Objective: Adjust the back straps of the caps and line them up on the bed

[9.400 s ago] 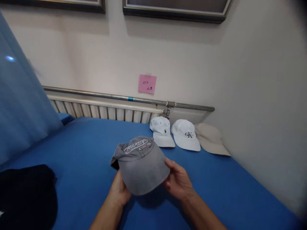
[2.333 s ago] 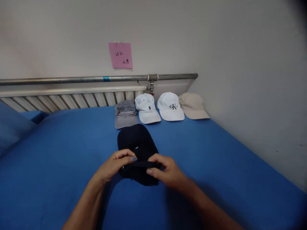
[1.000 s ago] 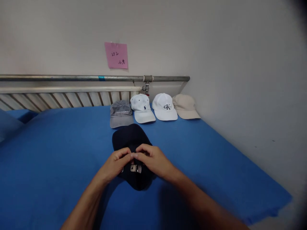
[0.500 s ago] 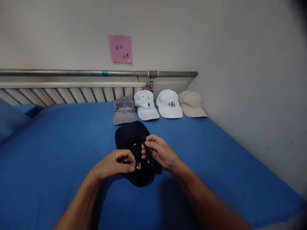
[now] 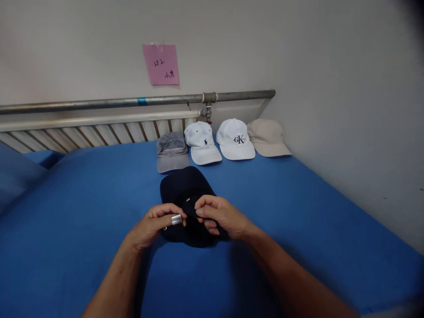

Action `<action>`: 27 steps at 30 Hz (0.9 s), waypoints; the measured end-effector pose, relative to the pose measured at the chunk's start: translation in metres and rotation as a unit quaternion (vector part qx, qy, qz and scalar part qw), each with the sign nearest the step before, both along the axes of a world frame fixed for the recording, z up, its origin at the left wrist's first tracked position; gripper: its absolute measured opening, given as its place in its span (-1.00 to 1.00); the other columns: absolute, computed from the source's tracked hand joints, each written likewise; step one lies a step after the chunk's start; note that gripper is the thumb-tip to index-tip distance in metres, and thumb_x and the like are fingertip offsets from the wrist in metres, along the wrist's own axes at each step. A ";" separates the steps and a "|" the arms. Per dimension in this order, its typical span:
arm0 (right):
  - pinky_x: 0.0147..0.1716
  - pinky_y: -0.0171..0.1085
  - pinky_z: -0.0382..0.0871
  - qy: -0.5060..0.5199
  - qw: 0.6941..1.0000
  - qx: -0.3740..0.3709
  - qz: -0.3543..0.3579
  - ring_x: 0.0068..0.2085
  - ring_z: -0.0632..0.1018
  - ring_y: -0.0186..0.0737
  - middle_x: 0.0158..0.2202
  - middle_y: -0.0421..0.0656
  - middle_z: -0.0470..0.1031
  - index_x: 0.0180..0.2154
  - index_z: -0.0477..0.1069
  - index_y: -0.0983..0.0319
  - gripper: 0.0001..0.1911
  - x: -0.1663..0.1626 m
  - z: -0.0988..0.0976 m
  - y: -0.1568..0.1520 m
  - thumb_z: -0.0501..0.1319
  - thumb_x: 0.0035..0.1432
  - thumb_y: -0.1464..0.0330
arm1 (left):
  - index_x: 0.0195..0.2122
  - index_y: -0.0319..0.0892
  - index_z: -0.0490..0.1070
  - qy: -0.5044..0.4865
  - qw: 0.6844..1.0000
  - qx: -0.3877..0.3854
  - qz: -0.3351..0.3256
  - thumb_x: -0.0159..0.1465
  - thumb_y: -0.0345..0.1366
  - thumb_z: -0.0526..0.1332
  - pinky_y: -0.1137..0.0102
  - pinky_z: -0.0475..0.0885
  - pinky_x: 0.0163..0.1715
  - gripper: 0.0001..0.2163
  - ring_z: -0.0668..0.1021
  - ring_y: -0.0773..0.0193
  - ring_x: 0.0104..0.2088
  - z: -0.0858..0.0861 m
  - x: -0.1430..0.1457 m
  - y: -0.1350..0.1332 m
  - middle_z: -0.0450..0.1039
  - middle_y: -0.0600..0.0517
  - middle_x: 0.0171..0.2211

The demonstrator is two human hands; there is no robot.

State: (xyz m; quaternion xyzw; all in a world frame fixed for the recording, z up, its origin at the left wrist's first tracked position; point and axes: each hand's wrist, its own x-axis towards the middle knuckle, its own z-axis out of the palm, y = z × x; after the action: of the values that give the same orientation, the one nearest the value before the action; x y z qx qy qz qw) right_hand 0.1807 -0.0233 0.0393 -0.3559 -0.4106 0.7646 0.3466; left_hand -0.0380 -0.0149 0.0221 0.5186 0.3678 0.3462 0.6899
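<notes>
A dark navy baseball cap (image 5: 185,180) lies upside down on the blue sheet, its brim pointing away from me and its inside facing up. My left hand (image 5: 155,224) is closed at the cap's left back edge, pinching a silver metal buckle (image 5: 176,219) against the thumb. At the right, my right hand (image 5: 221,216) pinches the dark adjustment strap (image 5: 190,206) between thumb and forefinger, with its end near the buckle. Whether the strap end touches the buckle is hard to tell in the dark fabric. A small white label (image 5: 187,199) shows inside the cap.
Behind stand a grey cap (image 5: 171,152), a white cap with a small dark emblem (image 5: 202,143), a white CK cap (image 5: 235,139) and a beige cap (image 5: 269,137). A radiator (image 5: 99,134), metal pipe (image 5: 99,104) and wall with a pink note (image 5: 161,65) lie beyond the blue sheet (image 5: 82,198).
My right hand has moved the strap inward and down towards the left hand. The buckle has turned and now shows its flat face. The view has tilted slightly.
</notes>
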 end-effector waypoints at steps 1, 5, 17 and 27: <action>-0.74 -0.53 0.02 -0.004 1.000 -0.002 0.000 -0.67 0.19 -0.58 -0.55 -0.32 0.36 -0.41 0.33 0.25 -0.84 -0.001 0.000 0.000 0.30 -0.02 0.37 | -0.39 -0.15 0.59 -0.009 1.000 -0.007 0.008 0.06 -0.19 0.41 0.56 0.32 -0.37 -0.84 0.50 0.41 -0.43 -0.001 0.000 0.000 0.56 0.06 -0.46; -0.74 -0.51 0.01 -0.028 1.000 0.000 -0.004 -0.68 0.18 -0.58 -0.54 -0.31 0.37 -0.40 0.36 0.25 -0.85 -0.004 0.000 0.000 0.30 -0.05 0.36 | -0.38 -0.14 0.57 -0.060 0.998 -0.020 0.018 0.03 -0.19 0.44 0.59 0.31 -0.43 -0.81 0.50 0.44 -0.49 -0.003 0.003 0.003 0.56 0.07 -0.51; -0.73 -0.51 -0.07 -0.041 0.998 -0.054 0.012 -0.68 0.13 -0.59 -0.56 -0.31 0.35 -0.44 0.38 0.27 -0.88 -0.006 -0.002 0.002 0.28 -0.09 0.39 | -0.36 -0.17 0.55 -0.068 0.997 -0.046 0.014 0.06 -0.25 0.42 0.62 0.31 -0.49 -0.84 0.53 0.45 -0.51 -0.005 0.005 0.003 0.57 0.05 -0.51; -0.73 -0.51 -0.06 -0.055 0.995 -0.080 0.033 -0.69 0.12 -0.59 -0.58 -0.32 0.35 -0.45 0.37 0.27 -0.91 -0.008 0.001 0.001 0.25 -0.09 0.42 | -0.42 -0.18 0.54 -0.031 0.998 -0.037 0.032 0.04 -0.27 0.41 0.56 0.35 -0.45 -0.88 0.53 0.40 -0.48 -0.005 0.006 0.004 0.57 0.06 -0.51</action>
State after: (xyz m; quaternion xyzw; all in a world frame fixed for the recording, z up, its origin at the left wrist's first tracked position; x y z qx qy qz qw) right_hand 0.1729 -0.0219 0.0400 -0.4101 -0.3777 0.7854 0.2689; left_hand -0.0317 -0.0110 0.0174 0.4699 0.3746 0.3702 0.7084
